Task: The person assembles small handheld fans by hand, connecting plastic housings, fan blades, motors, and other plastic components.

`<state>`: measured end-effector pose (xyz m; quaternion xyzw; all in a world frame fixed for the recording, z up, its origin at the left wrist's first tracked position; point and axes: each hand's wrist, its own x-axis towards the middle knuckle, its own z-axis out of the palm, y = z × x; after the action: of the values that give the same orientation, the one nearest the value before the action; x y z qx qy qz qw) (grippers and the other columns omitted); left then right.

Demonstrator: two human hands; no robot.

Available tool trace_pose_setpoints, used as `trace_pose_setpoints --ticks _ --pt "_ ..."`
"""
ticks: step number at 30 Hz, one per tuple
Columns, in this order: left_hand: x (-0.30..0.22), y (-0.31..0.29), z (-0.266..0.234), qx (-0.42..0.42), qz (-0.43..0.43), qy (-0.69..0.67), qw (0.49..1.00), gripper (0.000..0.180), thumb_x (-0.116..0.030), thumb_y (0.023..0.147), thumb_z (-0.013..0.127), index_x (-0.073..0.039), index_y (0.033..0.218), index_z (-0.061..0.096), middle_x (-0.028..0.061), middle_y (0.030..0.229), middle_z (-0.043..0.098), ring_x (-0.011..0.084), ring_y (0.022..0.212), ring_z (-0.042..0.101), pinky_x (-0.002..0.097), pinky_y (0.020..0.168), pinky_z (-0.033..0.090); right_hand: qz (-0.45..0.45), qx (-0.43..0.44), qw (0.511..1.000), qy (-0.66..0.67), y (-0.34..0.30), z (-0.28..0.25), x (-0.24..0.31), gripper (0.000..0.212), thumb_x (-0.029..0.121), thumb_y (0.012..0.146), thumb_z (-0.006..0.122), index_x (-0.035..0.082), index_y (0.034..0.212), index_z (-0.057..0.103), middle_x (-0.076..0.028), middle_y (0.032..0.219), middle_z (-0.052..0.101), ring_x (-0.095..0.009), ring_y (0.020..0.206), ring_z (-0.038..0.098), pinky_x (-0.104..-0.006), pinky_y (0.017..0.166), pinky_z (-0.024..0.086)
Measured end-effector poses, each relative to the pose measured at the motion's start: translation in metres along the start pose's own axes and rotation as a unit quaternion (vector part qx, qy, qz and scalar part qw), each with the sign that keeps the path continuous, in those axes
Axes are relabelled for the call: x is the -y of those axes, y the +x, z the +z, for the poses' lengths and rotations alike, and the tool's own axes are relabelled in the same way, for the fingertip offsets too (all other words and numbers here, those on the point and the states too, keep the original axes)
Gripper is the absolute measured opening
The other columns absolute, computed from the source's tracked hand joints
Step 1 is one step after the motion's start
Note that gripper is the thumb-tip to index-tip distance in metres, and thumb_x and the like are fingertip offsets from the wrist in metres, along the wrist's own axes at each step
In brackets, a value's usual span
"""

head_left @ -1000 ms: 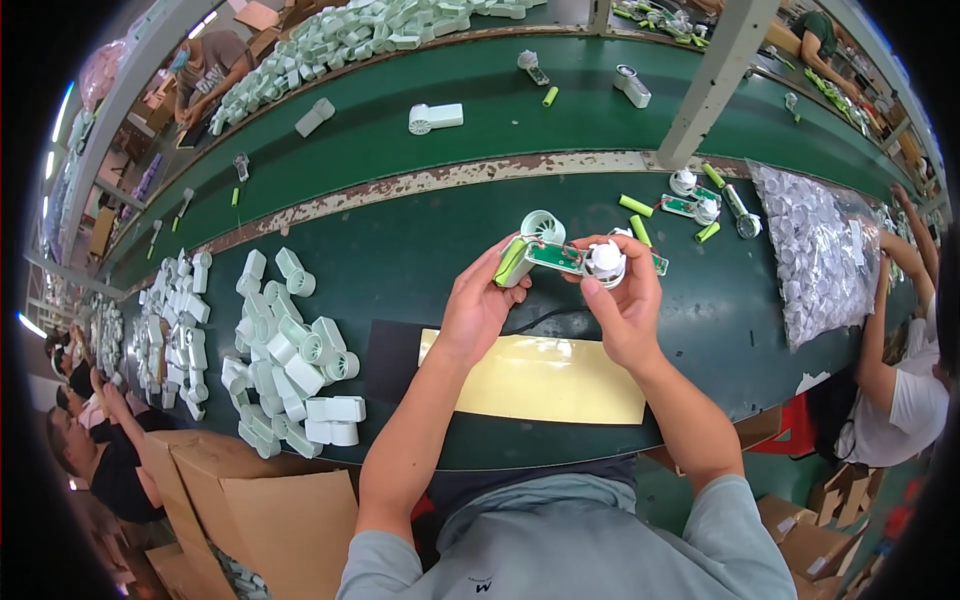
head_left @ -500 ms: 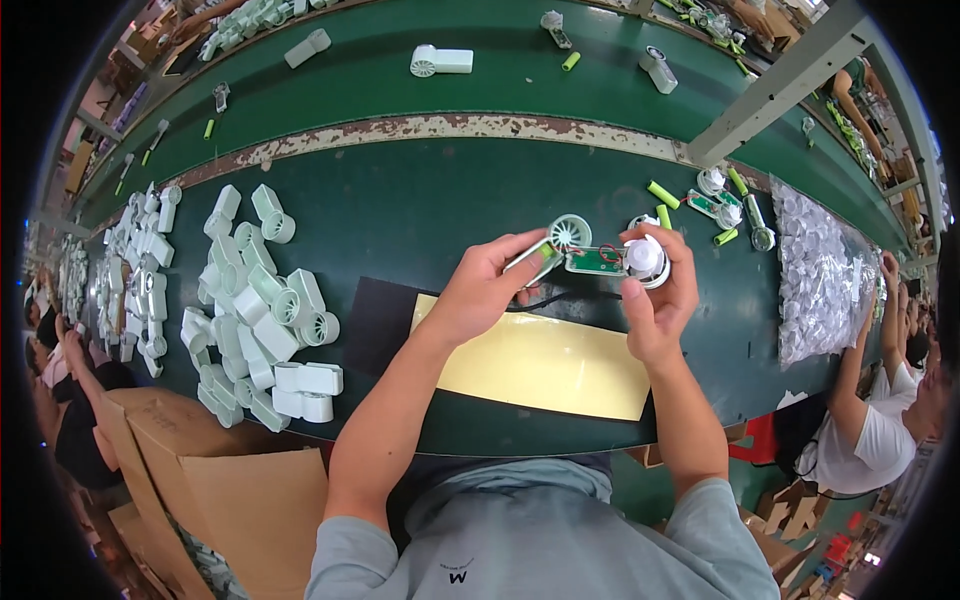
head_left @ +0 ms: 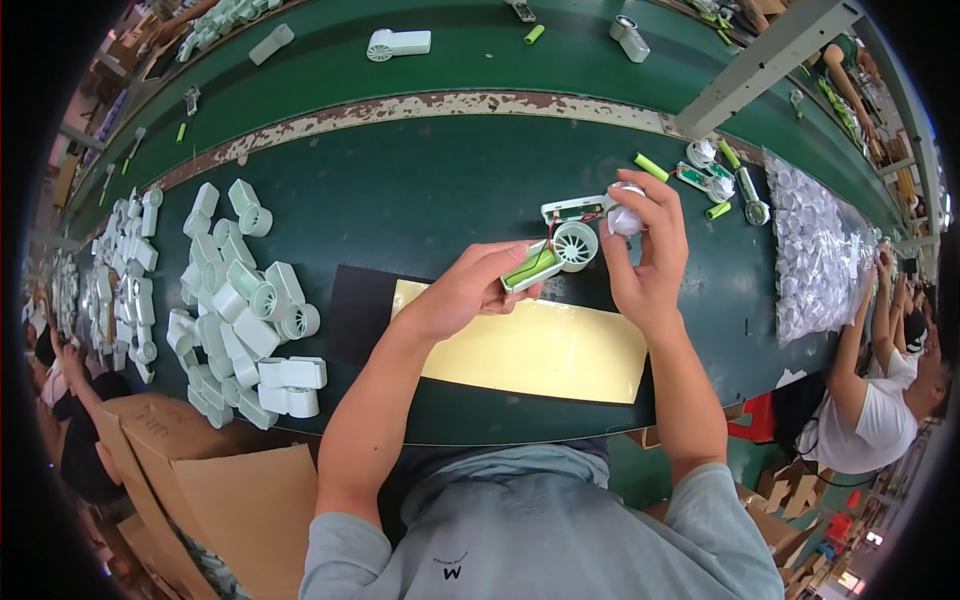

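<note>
My left hand (head_left: pixel 470 290) grips a pale green fan housing (head_left: pixel 553 255) with a round grille and a bright green cell in its handle. My right hand (head_left: pixel 645 255) pinches a small white round motor part (head_left: pixel 622 217), joined by thin red wires to a green circuit strip (head_left: pixel 575 210) above the housing. Both hands are held over a yellow sheet (head_left: pixel 530 345) that lies on a black mat (head_left: pixel 360 310) on the dark green bench (head_left: pixel 400 190).
A heap of several pale fan housings (head_left: pixel 250 300) lies at my left. Loose green cells (head_left: pixel 650 167) and fan parts (head_left: pixel 705 180) sit far right beside a clear bag of white pieces (head_left: pixel 820 240). Cardboard boxes (head_left: pixel 220 490) stand low left. Another person (head_left: pixel 870 400) works at right.
The view has tilted, so the hands sit lower and more central. The housing has dropped into my left hand, away from the circuit strip, and my right hand has turned the white motor part.
</note>
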<state>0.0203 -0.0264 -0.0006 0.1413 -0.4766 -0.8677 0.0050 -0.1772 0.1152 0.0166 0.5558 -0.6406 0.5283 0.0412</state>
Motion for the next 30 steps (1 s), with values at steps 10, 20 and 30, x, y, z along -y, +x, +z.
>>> trace_pose_setpoints --ticks 10,20,30 --pt "-0.003 -0.001 0.005 -0.011 -0.006 0.048 0.999 0.050 -0.027 0.108 0.057 -0.002 0.151 0.052 0.0014 0.090 0.062 0.0050 0.067 0.043 0.0217 0.059 0.039 0.044 0.009 0.998 0.033 -0.002 0.002 -0.007 0.039 -0.005 0.087 0.066 0.006 0.124 0.067 -0.018 0.136 0.058 -0.028 0.113 0.064 -0.0362 0.090 0.053" --pt "-0.023 -0.004 -0.031 -0.132 0.185 -0.058 0.972 0.031 -0.023 0.108 0.057 0.001 0.124 0.067 0.0129 0.106 0.075 0.0103 0.075 0.066 0.0289 0.072 0.059 -0.014 0.025 0.994 -0.103 -0.002 0.011 0.021 0.045 -0.002 0.085 0.073 0.005 0.129 0.065 -0.015 0.131 0.061 -0.031 0.115 0.063 -0.0387 0.094 0.053" --pt "-0.024 -0.009 -0.070 -0.318 0.241 -0.066 0.915 0.028 -0.021 0.107 0.058 0.001 0.125 0.064 0.0144 0.113 0.074 0.0136 0.082 0.067 0.0300 0.079 0.057 -0.027 0.375 0.926 -0.018 -0.036 0.122 0.113 0.027 0.009 0.087 0.074 0.000 0.109 0.063 -0.015 0.107 0.058 -0.035 0.096 0.059 -0.0448 0.086 0.050"
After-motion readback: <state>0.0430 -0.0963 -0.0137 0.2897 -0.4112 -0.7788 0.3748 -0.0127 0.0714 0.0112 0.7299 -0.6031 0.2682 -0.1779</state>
